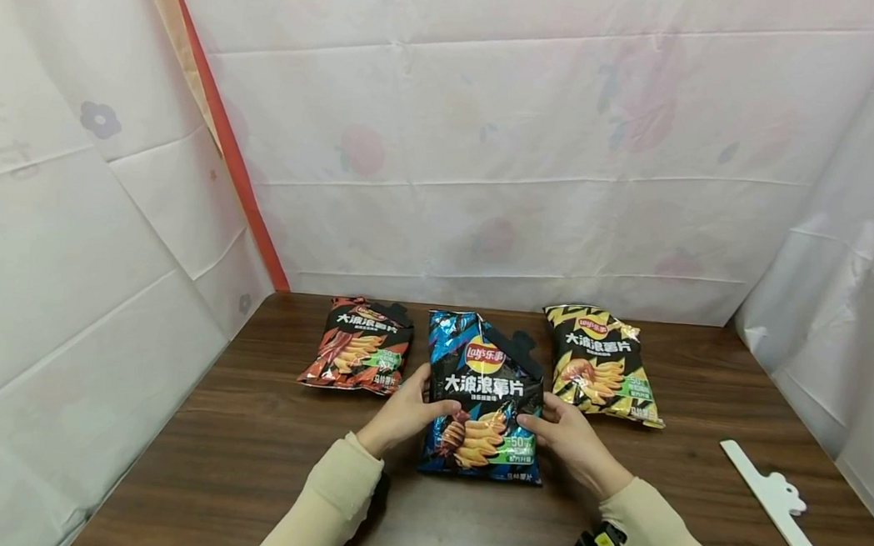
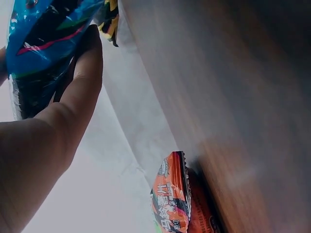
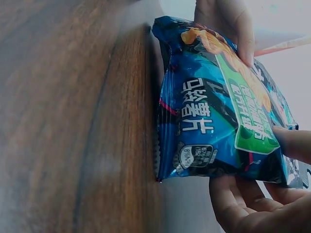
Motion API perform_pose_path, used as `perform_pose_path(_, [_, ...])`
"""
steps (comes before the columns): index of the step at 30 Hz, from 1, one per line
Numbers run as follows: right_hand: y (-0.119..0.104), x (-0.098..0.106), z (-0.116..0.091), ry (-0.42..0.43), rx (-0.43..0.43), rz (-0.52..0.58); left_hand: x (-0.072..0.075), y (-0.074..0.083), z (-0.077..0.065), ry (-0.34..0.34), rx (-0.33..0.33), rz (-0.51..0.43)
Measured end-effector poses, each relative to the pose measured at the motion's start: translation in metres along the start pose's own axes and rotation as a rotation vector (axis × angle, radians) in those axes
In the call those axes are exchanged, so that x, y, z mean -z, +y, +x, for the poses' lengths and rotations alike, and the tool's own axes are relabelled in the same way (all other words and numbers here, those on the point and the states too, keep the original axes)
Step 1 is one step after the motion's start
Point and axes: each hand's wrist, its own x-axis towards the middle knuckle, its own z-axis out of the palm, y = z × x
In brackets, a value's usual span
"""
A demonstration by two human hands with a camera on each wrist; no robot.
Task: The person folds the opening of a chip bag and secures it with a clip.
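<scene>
Both hands hold a blue-and-black bag of potato chips (image 1: pixel 477 405) from its two sides. My left hand (image 1: pixel 409 409) has its thumb on the front and its other fingers behind the left edge. On the opposite edge, my right hand (image 1: pixel 573 436) presses its thumb to the front; in the right wrist view its fingers (image 3: pixel 226 201) curl underneath. A black clip (image 1: pixel 520 349) sits slantwise across the bag's upper right corner. The bag's bottom seam (image 3: pixel 165 126) is close to the tabletop; whether it touches I cannot tell.
Behind to the left lies a red chip bag (image 1: pixel 353 355) with a black clip (image 1: pixel 391 313) on its top corner. A yellow chip bag (image 1: pixel 600 366) lies behind to the right. Nearer the table's right edge rests a white clip (image 1: pixel 772 502). Fabric walls (image 1: pixel 490 143) enclose the wooden table (image 1: pixel 245 462).
</scene>
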Motion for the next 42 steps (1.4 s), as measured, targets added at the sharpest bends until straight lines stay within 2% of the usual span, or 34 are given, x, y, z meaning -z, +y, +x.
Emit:
perform_pose_path(7, [-0.001,0.0,0.008,0.022,-0.011,0.043,0.002,0.001,0.009,0.006,-0.021,-0.008])
perform_pose_path(11, [-0.001,0.0,0.013,0.041,-0.022,0.054,0.004,0.002,0.012,0.001,0.002,-0.015])
perform_pose_path(20, [-0.001,0.002,0.02,0.027,-0.004,0.098,0.006,-0.001,0.018,-0.01,0.035,-0.02])
perform_pose_path(23, [-0.001,0.003,0.022,0.02,0.005,0.12,0.007,-0.003,0.018,-0.036,0.065,-0.024])
perform_pose_path(29, [-0.003,0.004,0.026,0.016,0.009,0.166,0.01,-0.004,0.016,-0.069,0.13,0.062])
perform_pose_path(33, [-0.005,0.004,0.03,0.026,-0.009,0.157,0.011,-0.003,0.017,-0.073,0.126,0.099])
perform_pose_path(42, [-0.007,0.003,0.045,0.057,-0.039,0.123,0.012,-0.004,0.025,-0.054,0.083,0.066])
